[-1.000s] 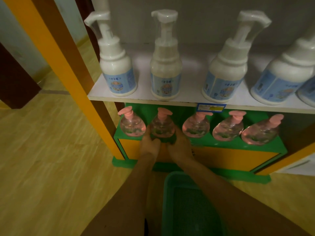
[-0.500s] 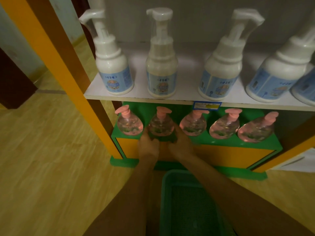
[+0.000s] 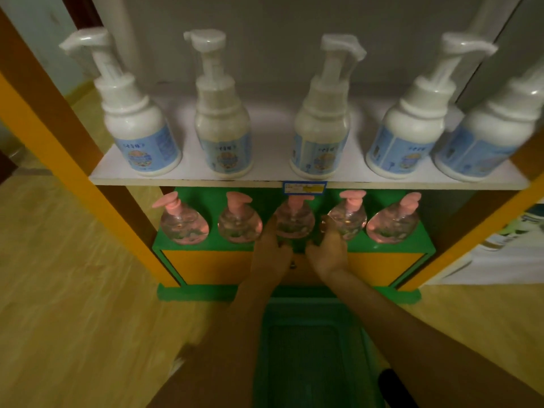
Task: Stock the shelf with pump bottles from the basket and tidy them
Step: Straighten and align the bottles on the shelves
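Observation:
Several clear pump bottles with pink pumps stand in a row on the green bottom shelf. Both hands are at the middle pink pump bottle. My left hand cups its left side, fingers curled along the glass. My right hand curls in from the right, in the gap between that bottle and the fourth bottle. The green basket sits on the floor below my forearms, its mesh bottom showing.
A white upper shelf carries several tall white foam pump bottles with blue labels. A blue price tag hangs on its front edge. Orange-and-brown frame posts flank the unit. Wooden floor lies to the left.
Both hands have left the second bottle in the row and moved right to the middle one. The view has shifted right and closer to the shelf.

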A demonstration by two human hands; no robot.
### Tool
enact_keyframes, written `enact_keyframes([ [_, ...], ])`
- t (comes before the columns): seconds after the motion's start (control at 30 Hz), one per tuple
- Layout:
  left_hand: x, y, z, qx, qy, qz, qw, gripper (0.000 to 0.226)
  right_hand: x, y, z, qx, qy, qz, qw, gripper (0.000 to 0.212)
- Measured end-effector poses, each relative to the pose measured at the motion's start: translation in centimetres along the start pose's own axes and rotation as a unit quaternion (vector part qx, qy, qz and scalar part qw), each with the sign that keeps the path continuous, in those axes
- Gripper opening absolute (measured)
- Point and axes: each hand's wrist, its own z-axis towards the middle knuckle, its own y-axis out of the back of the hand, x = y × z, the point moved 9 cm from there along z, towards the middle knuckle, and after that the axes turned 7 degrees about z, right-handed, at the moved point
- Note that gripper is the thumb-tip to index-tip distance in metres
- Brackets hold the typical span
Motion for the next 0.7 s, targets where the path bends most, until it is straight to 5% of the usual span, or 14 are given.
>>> enact_keyframes([
  [0.27,2.6,-1.5,1.3,0.01,0.117,-0.08,0.99,0.062,-0.5,-1.1,1.3,0.033,-0.003,-0.008,0.999,0.056],
  [0.7,2.3,-2.7,1.5,0.037,0.106,-0.027,0.993,0.059,-0.9,-0.1,1.3,0.055,0.012,-0.012,0.998,0.049],
])
